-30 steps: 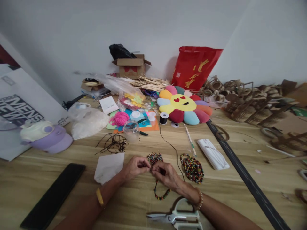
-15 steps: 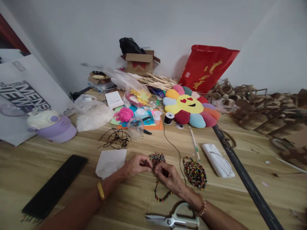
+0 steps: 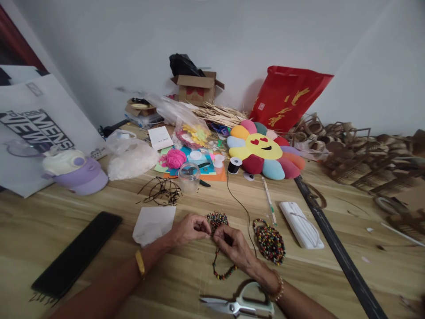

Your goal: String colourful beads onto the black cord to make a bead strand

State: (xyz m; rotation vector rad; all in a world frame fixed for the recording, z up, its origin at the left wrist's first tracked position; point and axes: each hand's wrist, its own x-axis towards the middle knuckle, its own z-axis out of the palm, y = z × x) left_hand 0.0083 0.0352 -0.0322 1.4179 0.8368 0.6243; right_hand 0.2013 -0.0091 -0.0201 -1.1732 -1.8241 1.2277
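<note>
My left hand [image 3: 188, 229] and my right hand [image 3: 232, 243] meet fingertip to fingertip low on the wooden table [image 3: 59, 208]. Both pinch a string of coloured beads [image 3: 223, 273] that hangs in a loop beneath my right hand. A small round beaded piece [image 3: 216, 218] lies just beyond my fingers. A larger beaded disc [image 3: 269, 241] rests to the right of my right hand. A thin black cord [image 3: 239, 201] runs from near my hands up to a black thread spool [image 3: 235, 165].
Scissors [image 3: 239, 304] lie near the table's front edge. A white paper [image 3: 153, 223], a black flat case [image 3: 78, 253], a tangle of dark cords [image 3: 161, 192], a glass jar [image 3: 189, 177], a flower cushion [image 3: 264, 149], a white packet [image 3: 300, 224] and a black bar [image 3: 335, 248] surround me.
The view has shifted slightly, so everything sits a little further right than a second ago. My hands stay together on the bead string with no clear change.
</note>
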